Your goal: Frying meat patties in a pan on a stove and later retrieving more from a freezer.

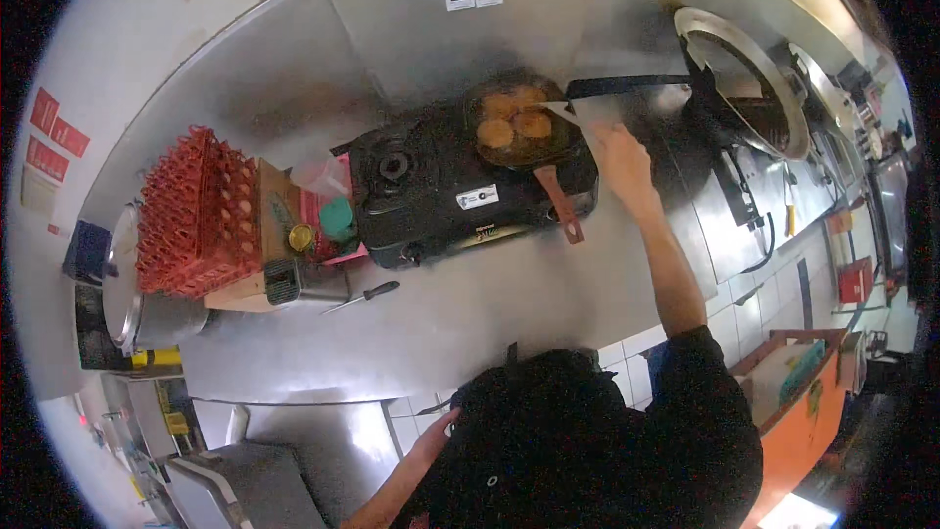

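Observation:
My right hand (620, 162) reaches over the right side of a black two-burner gas stove (440, 213). It grips a pale, flat utensil (567, 114), perhaps a spatula, whose tip points at a frying pan. Several round, browned patties (530, 125) lie inside the dark pan (507, 156). The pan's reddish-brown handle (559, 206) sticks out over the stove's front edge. My left hand (444, 422) is low at my side, against my black shirt, its fingers mostly hidden. A thin dark thing (435, 408) shows beside it; I cannot tell whether the hand holds it.
Left of the stove, red egg trays (198, 220) are stacked with eggs. Near them are a metal box (316, 283), a teal lid (336, 217) and a black-handled tool (378, 290) on the steel counter (455, 323). A large wok (778, 81) stands right. An orange bin (804, 404) is behind right.

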Tool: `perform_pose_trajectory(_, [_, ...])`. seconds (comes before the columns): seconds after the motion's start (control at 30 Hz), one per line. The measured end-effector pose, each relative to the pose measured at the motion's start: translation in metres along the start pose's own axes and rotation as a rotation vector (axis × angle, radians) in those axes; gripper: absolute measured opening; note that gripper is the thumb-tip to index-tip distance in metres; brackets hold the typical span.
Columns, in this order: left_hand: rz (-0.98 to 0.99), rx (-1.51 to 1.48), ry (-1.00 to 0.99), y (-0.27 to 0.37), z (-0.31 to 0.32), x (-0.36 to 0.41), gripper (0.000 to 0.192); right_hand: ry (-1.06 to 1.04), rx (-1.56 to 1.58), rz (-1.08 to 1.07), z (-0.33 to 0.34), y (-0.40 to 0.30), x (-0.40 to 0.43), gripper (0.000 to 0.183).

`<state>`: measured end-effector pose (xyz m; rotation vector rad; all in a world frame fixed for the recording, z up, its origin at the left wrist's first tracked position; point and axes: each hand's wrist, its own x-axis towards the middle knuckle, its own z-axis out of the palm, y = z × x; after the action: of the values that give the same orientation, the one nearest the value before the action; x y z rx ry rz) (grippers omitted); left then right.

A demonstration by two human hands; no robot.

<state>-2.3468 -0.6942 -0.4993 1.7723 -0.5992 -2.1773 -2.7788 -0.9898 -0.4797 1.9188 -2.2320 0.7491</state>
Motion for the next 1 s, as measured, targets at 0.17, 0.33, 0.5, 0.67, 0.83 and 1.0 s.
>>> perform_pose_trajectory(0.17, [0.01, -0.007, -0.05, -0.014, 0.004, 0.028, 0.044, -0.079, 0.065, -0.06, -0.021, -0.025, -0.033, 0.037])
perform_pose_trajectory(0.33, [-0.028, -0.043, 0.002, -0.007, 0.014, 0.039, 0.042, -0.235, 0.422, 0.137, 0.043, -0.023, -0.067, 0.056])
perform_pose_trajectory(0.5, [-0.066, 0.044, -0.066, 0.004, 0.037, 0.048, 0.042, -0.208, 0.611, 0.221, 0.052, 0.023, -0.098, 0.065])
perform_pose_trajectory(0.67, [-0.107, 0.108, -0.125, 0.004, 0.076, 0.054, 0.043, -0.294, 0.747, 0.246, 0.059, 0.038, -0.11, 0.07])
perform_pose_trajectory(0.83, [-0.152, 0.18, -0.181, 0.001, 0.154, 0.062, 0.045, 0.024, 0.792, 0.111, -0.006, 0.096, -0.141, 0.054])
perform_pose_trajectory(1.0, [-0.198, 0.302, -0.259, -0.021, 0.269, 0.072, 0.049, -0.504, 0.537, 0.117, -0.048, 0.235, -0.294, 0.041])
